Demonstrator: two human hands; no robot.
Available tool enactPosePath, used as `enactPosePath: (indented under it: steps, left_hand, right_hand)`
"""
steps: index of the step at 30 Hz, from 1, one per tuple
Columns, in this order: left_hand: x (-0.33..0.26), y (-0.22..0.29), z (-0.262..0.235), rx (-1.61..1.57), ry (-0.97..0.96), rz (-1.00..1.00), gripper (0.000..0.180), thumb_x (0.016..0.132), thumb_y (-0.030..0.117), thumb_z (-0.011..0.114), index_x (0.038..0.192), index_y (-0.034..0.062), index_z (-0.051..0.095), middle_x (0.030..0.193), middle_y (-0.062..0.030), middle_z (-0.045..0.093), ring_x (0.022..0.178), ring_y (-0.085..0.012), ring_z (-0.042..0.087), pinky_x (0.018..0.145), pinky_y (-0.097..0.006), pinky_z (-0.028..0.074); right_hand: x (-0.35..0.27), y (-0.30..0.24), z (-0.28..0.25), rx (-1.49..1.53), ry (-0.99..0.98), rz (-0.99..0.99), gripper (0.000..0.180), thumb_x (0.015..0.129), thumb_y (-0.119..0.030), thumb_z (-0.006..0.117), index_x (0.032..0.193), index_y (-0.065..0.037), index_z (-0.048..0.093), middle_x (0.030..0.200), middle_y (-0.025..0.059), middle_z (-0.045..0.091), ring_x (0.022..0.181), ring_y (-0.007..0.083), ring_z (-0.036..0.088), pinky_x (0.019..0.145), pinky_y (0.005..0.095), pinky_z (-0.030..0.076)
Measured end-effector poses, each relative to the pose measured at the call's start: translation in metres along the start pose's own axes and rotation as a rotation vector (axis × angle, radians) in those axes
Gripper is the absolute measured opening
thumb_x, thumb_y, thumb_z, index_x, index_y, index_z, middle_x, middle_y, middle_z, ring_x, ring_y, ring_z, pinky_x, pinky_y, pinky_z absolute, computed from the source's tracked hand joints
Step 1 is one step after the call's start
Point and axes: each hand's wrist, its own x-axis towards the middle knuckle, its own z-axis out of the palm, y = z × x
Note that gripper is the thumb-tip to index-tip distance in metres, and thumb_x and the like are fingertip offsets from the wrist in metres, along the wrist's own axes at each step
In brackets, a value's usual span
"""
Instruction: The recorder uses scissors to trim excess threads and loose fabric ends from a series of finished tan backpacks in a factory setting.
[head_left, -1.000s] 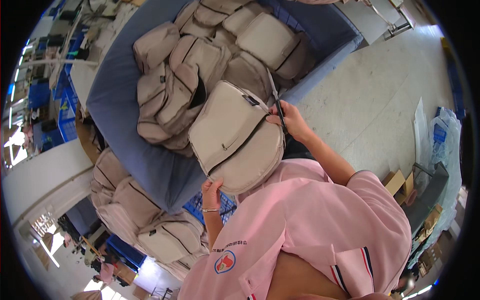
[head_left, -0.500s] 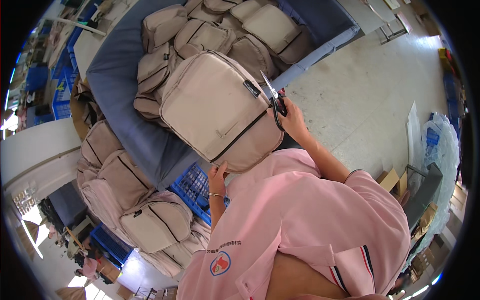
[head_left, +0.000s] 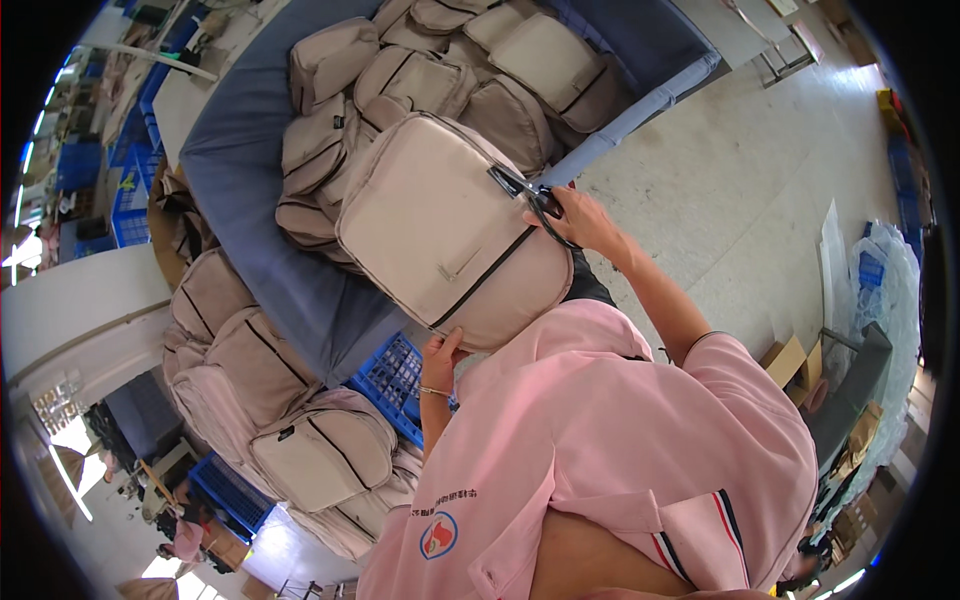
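Observation:
A beige backpack (head_left: 430,220) with a black zipper line lies tilted before me, its upper part against the backpacks in the blue bin. My left hand (head_left: 442,350) is closed on its lower left edge, thumb on the front face. In my right hand (head_left: 582,220) is a pair of black-handled scissors (head_left: 549,226). Their blades lie over a small black label (head_left: 503,181) near the right edge of the backpack. Whether the blades are apart is hard to make out.
A blue fabric-sided bin (head_left: 235,165) holds several beige backpacks (head_left: 415,82) beyond. More backpacks (head_left: 325,450) are piled at the lower left, beside a blue plastic crate (head_left: 393,376). Pale concrete floor (head_left: 715,200) stretches to the right, with cardboard (head_left: 790,362) and plastic wrap (head_left: 885,300) farther over.
My right hand has turned the scissors from pointing up and away to lying across the black label. The backpack has shifted slightly right and down in the view; my left hand keeps its grip.

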Motion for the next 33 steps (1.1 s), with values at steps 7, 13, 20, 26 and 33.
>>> enactPosePath:
  steps: [7,13,20,26,33]
  left_hand:
    - [0.000,-0.003,0.002,-0.024,0.062,-0.024,0.022,0.089,0.019,0.070,0.106,0.0062,0.066,0.101,-0.0053,0.070,0.087,-0.0168,0.068,0.073,-0.033,0.058]
    - [-0.004,-0.008,0.020,-0.005,0.315,0.489,0.013,0.088,0.006,0.068,0.100,0.0066,0.064,0.094,0.0000,0.067,0.082,-0.0084,0.061,0.073,-0.023,0.049]
    - [-0.055,0.066,0.039,0.226,0.628,0.714,0.010,0.092,0.009,0.064,0.091,0.0007,0.058,0.076,0.0041,0.046,0.070,-0.0071,0.039,0.064,-0.021,0.037]
    - [-0.120,0.133,0.048,0.563,0.442,1.016,0.009,0.089,0.003,0.063,0.093,-0.0005,0.056,0.078,-0.0056,0.050,0.072,-0.0150,0.047,0.067,-0.024,0.040]
    - [-0.203,0.225,0.018,1.161,0.366,1.331,0.011,0.081,0.001,0.066,0.092,0.0025,0.066,0.089,-0.0084,0.065,0.083,-0.0244,0.063,0.081,-0.035,0.048]
  right_hand:
    - [0.003,0.000,0.002,0.049,0.006,-0.069,0.063,0.078,-0.058,0.071,0.074,0.004,0.059,0.066,0.0251,0.057,0.065,0.0427,0.059,0.060,0.0463,0.045]
    - [-0.014,-0.008,0.028,0.276,0.135,0.177,0.054,0.081,-0.045,0.073,0.074,0.005,0.056,0.066,0.0252,0.056,0.060,0.0399,0.053,0.059,0.0433,0.044]
    - [-0.047,0.010,0.086,0.459,0.115,0.194,0.045,0.085,-0.041,0.072,0.078,0.001,0.059,0.064,0.0198,0.055,0.059,0.0292,0.056,0.060,0.0419,0.044]
    - [-0.045,-0.006,0.065,0.943,0.157,0.222,0.032,0.092,-0.035,0.066,0.083,-0.006,0.061,0.056,-0.0010,0.052,0.043,0.0093,0.049,0.041,0.0254,0.039]
    - [-0.054,-0.051,-0.006,0.631,0.324,-0.092,0.028,0.090,-0.026,0.070,0.092,-0.001,0.058,0.071,0.0014,0.058,0.056,0.0076,0.052,0.051,0.0235,0.044]
